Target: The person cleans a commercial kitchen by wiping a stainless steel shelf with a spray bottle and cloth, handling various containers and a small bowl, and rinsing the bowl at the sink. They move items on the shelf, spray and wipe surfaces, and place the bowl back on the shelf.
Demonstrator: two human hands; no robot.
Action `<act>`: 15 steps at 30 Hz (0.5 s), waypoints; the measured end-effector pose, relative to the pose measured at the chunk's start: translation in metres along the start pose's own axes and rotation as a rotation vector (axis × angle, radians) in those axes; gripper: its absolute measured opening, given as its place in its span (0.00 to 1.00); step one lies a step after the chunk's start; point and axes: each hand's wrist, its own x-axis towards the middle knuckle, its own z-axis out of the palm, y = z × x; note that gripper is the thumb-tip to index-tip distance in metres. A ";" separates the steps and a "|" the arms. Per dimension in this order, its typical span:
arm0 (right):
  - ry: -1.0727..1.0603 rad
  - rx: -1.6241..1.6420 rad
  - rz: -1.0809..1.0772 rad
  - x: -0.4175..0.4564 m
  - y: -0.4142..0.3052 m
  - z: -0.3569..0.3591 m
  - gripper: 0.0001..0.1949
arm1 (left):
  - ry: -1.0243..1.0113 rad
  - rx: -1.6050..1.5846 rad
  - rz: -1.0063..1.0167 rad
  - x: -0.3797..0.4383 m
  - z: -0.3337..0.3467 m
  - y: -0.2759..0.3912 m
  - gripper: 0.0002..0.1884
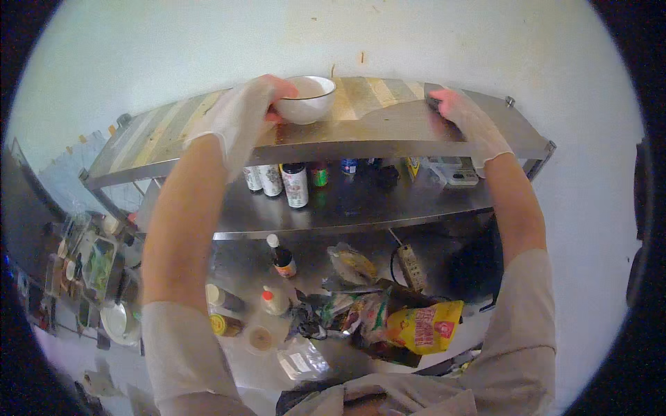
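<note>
Both hands wear thin translucent gloves and are raised to the top shelf of a steel rack. My left hand (273, 99) grips the left side of a white bowl with a dark rim (307, 106), fingers around its wall; the bowl is at the shelf's front part. At the right end of the top shelf (385, 130), my right hand (447, 104) is closed on a dark object (432, 96), blurred, whose kind I cannot tell. A striped covering (359, 96) lies on part of the shelf.
The middle shelf holds white-labelled cans (295, 184) and a kitchen scale (460, 176). Below are a dark sauce bottle (282, 260), a power strip (411, 268), a yellow pouch (429, 327), a squeeze bottle (274, 301) and plastic bags (303, 359). Food containers (99, 265) stand at left.
</note>
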 end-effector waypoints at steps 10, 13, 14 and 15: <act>0.054 -0.411 0.147 0.072 -0.045 0.034 0.16 | -0.307 0.303 0.136 0.016 -0.153 0.002 0.06; 0.041 -0.428 0.000 0.086 -0.155 0.069 0.17 | -0.237 0.302 0.148 -0.014 -0.240 -0.013 0.10; 0.025 -0.424 -0.079 0.098 -0.201 0.089 0.17 | -0.246 0.345 0.149 -0.013 -0.279 -0.025 0.09; 0.028 -0.419 -0.154 0.102 -0.246 0.099 0.17 | -0.260 0.385 0.170 -0.016 -0.321 -0.032 0.09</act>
